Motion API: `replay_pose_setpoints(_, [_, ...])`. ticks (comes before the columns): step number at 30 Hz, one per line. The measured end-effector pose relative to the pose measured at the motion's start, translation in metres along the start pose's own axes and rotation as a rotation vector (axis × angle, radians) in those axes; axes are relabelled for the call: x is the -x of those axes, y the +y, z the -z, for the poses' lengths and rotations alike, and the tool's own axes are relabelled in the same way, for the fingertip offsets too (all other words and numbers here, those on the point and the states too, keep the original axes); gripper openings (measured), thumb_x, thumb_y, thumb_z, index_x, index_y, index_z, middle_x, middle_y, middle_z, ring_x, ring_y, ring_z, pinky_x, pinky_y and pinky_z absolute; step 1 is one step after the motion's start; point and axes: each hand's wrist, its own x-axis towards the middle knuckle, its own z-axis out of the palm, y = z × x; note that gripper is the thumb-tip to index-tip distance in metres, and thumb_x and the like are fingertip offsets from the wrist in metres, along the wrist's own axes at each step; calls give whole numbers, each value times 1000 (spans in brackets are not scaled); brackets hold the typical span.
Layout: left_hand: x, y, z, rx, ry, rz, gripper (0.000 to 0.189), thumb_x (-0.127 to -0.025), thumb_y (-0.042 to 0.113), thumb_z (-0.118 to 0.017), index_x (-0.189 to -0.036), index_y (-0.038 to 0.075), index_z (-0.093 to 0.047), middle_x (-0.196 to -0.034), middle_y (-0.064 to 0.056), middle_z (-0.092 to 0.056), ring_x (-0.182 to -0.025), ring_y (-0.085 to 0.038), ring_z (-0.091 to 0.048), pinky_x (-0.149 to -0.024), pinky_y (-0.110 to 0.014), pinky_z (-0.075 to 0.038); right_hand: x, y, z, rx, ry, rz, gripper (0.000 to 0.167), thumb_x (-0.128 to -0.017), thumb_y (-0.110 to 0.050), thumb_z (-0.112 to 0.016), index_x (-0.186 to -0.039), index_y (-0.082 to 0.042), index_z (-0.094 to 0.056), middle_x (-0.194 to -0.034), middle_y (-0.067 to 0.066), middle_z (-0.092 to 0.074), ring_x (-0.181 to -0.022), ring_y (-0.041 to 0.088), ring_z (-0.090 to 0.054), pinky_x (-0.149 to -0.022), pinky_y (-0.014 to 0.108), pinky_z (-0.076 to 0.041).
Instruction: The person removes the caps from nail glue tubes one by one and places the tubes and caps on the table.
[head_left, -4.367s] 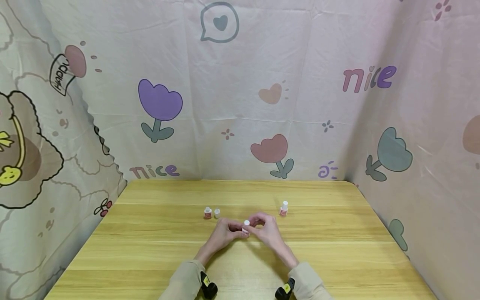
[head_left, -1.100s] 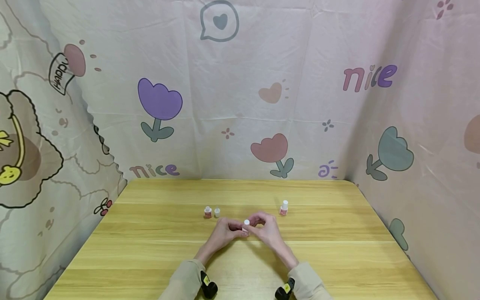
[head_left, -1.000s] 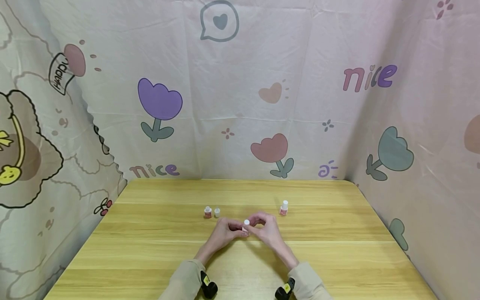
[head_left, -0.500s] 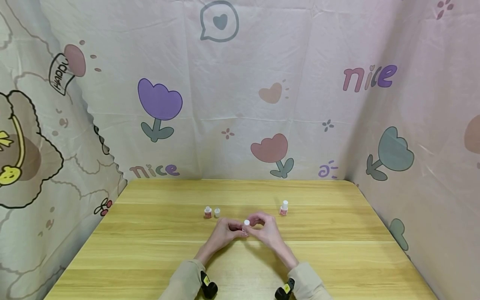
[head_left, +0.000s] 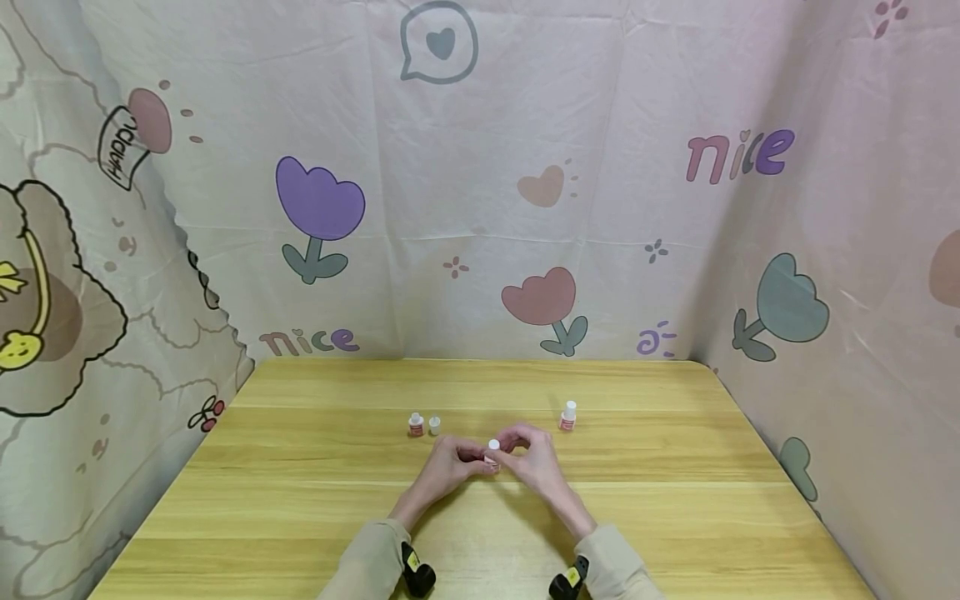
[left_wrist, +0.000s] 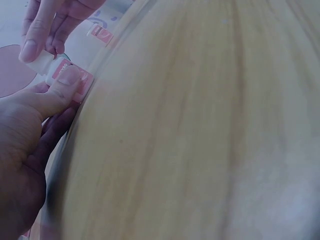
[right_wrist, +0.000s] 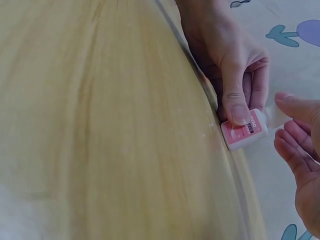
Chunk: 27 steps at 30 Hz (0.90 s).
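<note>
At the middle of the table, my left hand (head_left: pixel 447 467) grips the body of a small white bottle (right_wrist: pixel 242 131) with a pink label. The bottle stands upright, its base right at the tabletop. My right hand (head_left: pixel 536 461) pinches its white cap (left_wrist: pixel 41 63) between thumb and fingers. In the head view the fingers cover most of the bottle. Beyond the left hand stands a second small bottle (head_left: pixel 416 426) with its neck bare, and a loose white cap (head_left: pixel 435 426) is beside it. A third bottle (head_left: pixel 567 416), capped, stands beyond the right hand.
The wooden table (head_left: pixel 315 492) ends at the back against a printed cloth (head_left: pixel 450 208), which also hangs at both sides. Black wrist cameras are strapped over the sleeves (head_left: pixel 367 558).
Both hands stay at the same place on the bottle; only the right thumb and fingers shift slightly at the cap. The other bottles and the loose cap have not moved.
</note>
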Motion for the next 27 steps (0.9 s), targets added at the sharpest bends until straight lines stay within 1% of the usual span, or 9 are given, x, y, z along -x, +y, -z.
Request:
replay_pose_setpoints(4, [0,-1,0,-2,3,2,14,-80,17,-84,-93,12,-82,-85,-6,-80,-72,-3,-69,-67,-16,-53,0,0,1,-11,-9,22,17,-77,-5,-86,-90,-7,-75,-84,10,-75,-74,6,-67,-74,40,-61])
replay_pose_setpoints(11, [0,1,0,-17,1,10,15,-80,17,-84,-94,11,-81,-87,-7,-80,-75,-3,-71,-70,-17,-55,0,2,2,-43,-46,54,15,-79,2,-82,-92,1,-75,-92,18,-75,-80,29,-69,-78,47,-61])
replay_pose_setpoints(13, [0,1,0,-23,-1,12,16,-80,17,-84,-94,10,-81,-88,-7,-80,-75,-2,-71,-70,-17,-55,0,0,2,-46,-58,56,14,-80,5,-80,-93,5,-74,-93,21,-74,-82,34,-69,-79,48,-61])
replay_pose_setpoints(15, [-1,1,0,-27,-3,13,16,-80,17,-84,-95,10,-81,-89,-7,-80,-76,-1,-71,-71,-18,-56,0,-7,3,-51,-70,57,14,-80,9,-78,-93,8,-73,-94,24,-73,-83,36,-69,-80,48,-61])
replay_pose_setpoints(19, [0,1,1,-24,-9,14,18,-81,18,-84,-96,9,-81,-90,-8,-80,-77,0,-71,-72,-18,-56,1,-23,8,-74,-97,42,15,-80,13,-75,-95,12,-71,-95,27,-72,-84,37,-69,-83,49,-60])
replay_pose_setpoints(21, [0,1,1,-22,-11,12,18,-81,18,-84,-96,9,-81,-90,-8,-80,-77,1,-71,-72,-18,-56,1,-29,9,-82,-100,31,17,-80,12,-75,-97,13,-70,-96,27,-71,-84,33,-69,-84,49,-60])
replay_pose_setpoints(24, [0,2,1,-20,-15,4,16,-82,18,-83,-95,9,-81,-88,-7,-80,-75,1,-70,-70,-17,-55,1,-21,7,-60,-86,-9,21,-81,8,-77,-100,11,-70,-95,25,-72,-83,27,-70,-84,50,-59])
replay_pose_setpoints(27, [0,2,2,-15,-17,-3,14,-82,17,-83,-94,10,-81,-87,-7,-80,-74,0,-69,-69,-17,-55,1,-10,3,-25,-58,-21,22,-80,2,-80,-99,7,-69,-91,22,-73,-80,21,-69,-81,49,-60])
